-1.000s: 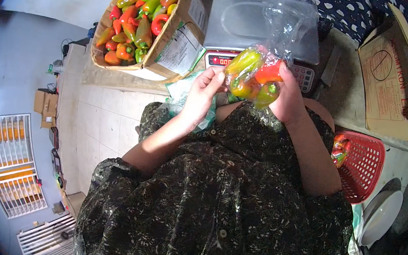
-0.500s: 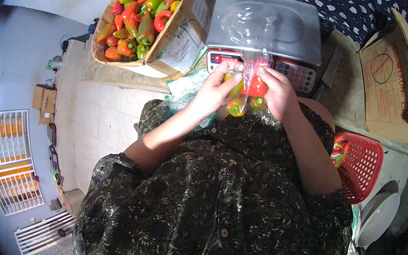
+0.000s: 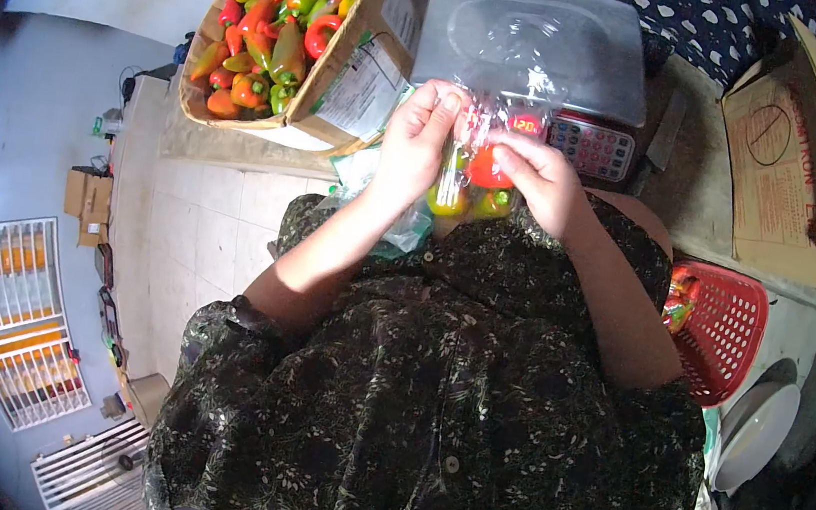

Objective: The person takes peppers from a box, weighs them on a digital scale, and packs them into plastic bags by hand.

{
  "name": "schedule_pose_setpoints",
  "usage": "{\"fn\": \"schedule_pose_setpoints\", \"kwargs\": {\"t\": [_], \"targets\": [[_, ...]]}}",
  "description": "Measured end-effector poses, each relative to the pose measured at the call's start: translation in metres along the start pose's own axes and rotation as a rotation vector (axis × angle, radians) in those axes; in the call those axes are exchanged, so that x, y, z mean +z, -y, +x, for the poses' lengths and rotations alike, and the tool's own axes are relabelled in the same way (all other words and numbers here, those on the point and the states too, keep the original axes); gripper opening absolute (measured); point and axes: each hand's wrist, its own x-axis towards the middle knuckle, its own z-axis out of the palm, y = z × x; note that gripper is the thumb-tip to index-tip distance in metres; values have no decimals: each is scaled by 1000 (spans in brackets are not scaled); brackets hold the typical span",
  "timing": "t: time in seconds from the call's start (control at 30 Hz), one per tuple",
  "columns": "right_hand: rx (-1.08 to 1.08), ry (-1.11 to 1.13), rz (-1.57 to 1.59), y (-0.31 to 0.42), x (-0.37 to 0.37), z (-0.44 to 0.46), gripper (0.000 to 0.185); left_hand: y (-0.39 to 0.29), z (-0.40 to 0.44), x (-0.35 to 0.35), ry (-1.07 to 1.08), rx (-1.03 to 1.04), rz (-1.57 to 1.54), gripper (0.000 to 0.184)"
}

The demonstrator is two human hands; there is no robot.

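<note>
A clear plastic bag (image 3: 474, 147) hangs in front of my chest with several red and green peppers (image 3: 489, 168) in its lower end. My left hand (image 3: 420, 135) pinches the bag's left side near the top of the peppers. On the right, my right hand (image 3: 544, 177) is closed on the bag's other side, beside a red pepper. The loose upper part of the bag spreads over the front of a digital scale (image 3: 532, 53) with a grey metal pan. Red digits show through the plastic, and the bag hides part of the scale's panel.
A cardboard box (image 3: 363, 79) full of peppers stands left of the scale. A knife (image 3: 665, 133) lies to its right, before an open carton (image 3: 786, 157). Lower right are a red basket (image 3: 721, 336) with bagged peppers and a white plate (image 3: 758, 436).
The bag and peppers have shifted slightly left. My left hand has risen and moved left, while my right hand has slid lower along the bag. The plastic now looks spread wider.
</note>
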Motion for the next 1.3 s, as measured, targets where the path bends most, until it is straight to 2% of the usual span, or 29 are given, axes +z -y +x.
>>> {"fn": "schedule_pose_setpoints", "kwargs": {"t": [0.1,0.2,0.23,0.33,0.37,0.47,0.5,0.53,0.63,0.73,0.77,0.83,0.87,0.9,0.93,1.0,1.07,1.13,1.17,1.2,1.27,1.3], "targets": [[33,20,5,-5,-4,4,34,0,3,-7,54,-28,-21,14],[114,-35,275,12,-2,2,36,14,1,-28,167,-47,64,13],[34,-76,294,12,1,2,35,16,-4,-29,142,-46,152,14],[4,-168,30,29,2,-4,36,23,-19,-41,200,-57,238,14],[67,-154,36,32,2,-3,25,30,-21,-48,230,-38,249,13],[85,63,-90,25,13,-4,19,37,-29,-66,235,-78,208,10],[48,105,-260,22,18,-5,25,37,-32,-70,208,-112,227,10],[19,171,-271,23,23,-7,34,37,-33,-73,209,-110,208,10],[-197,69,-526,30,44,-13,46,37,-40,-82,178,-117,139,10],[-213,63,-883,33,63,-16,46,36,-48,-81,147,-169,19,10],[-311,22,-950,20,67,-15,35,36,-50,-83,157,-180,34,9],[-162,151,-993,12,72,-16,26,36,-53,-86,182,-193,63,7],[-85,216,-1012,9,75,-17,22,28,-56,-82,84,-145,137,7],[-179,92,-935,7,81,-18,17,16,-63,-76,-15,-100,212,7],[-176,72,-909,11,87,-17,19,1,-70,-69,-112,-52,286,8],[-166,27,-855,21,99,-14,24,-33,-93,-68,-142,343,625,12],[-220,0,-780,19,113,-11,26,-57,-120,-75,113,677,576,19],[-288,-49,-700,21,127,-9,22,-69,-134,-70,326,492,411,17],[-330,-44,-596,22,132,-10,19,-58,-143,-70,241,337,293,17],[-387,-152,-580,23,142,-9,15,-39,-157,-77,181,204,182,16],[-423,-47,-529,12,147,-11,13,-31,-169,-83,-14,-191,171,18],[-518,-61,-426,24,152,-10,12,11,-177,-105,0,-192,8,24]]}}
